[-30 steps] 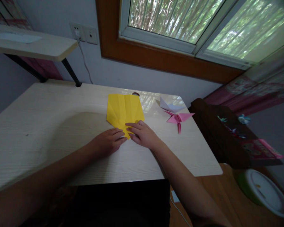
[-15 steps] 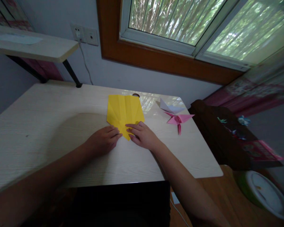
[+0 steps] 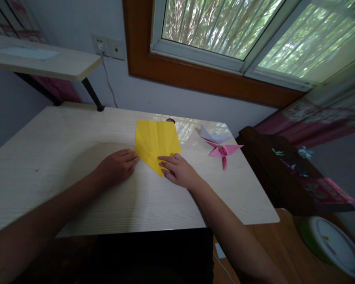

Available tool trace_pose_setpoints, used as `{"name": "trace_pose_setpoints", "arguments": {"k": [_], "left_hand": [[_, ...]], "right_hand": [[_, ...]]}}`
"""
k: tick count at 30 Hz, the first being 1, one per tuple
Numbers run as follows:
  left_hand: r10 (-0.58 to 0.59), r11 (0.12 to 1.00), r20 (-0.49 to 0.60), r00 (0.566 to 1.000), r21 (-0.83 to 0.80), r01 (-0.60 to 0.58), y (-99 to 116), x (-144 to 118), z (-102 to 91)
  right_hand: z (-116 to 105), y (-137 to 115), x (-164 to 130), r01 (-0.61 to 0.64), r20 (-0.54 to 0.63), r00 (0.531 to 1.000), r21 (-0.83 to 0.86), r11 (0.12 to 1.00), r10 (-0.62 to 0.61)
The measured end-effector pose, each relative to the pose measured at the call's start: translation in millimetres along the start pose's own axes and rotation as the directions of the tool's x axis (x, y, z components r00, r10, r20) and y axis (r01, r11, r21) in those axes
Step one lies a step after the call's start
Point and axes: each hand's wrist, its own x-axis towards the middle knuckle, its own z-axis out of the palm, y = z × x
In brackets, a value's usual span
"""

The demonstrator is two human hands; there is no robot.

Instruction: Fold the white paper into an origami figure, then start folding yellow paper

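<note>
The right hand (image 3: 179, 171) lies flat, fingers pressing the pointed near end of the yellow paper (image 3: 156, 142) on the table (image 3: 62, 157). The left hand (image 3: 116, 165) rests loose, touching the paper's left edge. Pressing firmly along the fold would keep it sharp. Lots of bare table lies left. Farther right sit a pink paper bird (image 3: 223, 150) and a white folded paper (image 3: 213, 136), near the table's edge.

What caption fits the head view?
Both hands, left hand and right hand, press a folded yellow paper on the desk.
</note>
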Motion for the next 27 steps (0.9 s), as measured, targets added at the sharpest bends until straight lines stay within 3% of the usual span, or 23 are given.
{"name": "trace_pose_setpoints", "arguments": {"k": [9,13,22,25,27], "left_hand": [[-0.104,0.994,-0.026,0.994,-0.038,0.103,-15.6,-7.4,-0.2],[-0.141,0.990,-0.025,0.990,0.020,0.142,-18.3,-9.6,0.6],[-0.297,0.955,-0.181,0.938,-0.045,0.294,-26.2,-9.6,-2.3],[-0.439,0.897,-0.231,0.868,-0.160,0.412,-46.3,-7.0,-4.3],[-0.594,0.797,-0.272,0.757,-0.327,0.507,-64.7,-1.2,-5.4]], "right_hand": [[-1.0,-1.3,1.3,-0.014,0.006,1.000,0.031,0.999,0.014],[-0.9,-1.2,1.3,-0.012,0.006,1.000,0.026,1.000,0.012],[3.3,-2.3,1.3,-0.025,0.001,1.000,-0.009,1.000,0.025],[6.1,-3.7,4.2,-0.014,0.003,1.000,-0.026,1.000,0.014],[8.3,-5.6,7.9,-0.003,0.005,1.000,-0.035,0.999,0.003]]}}
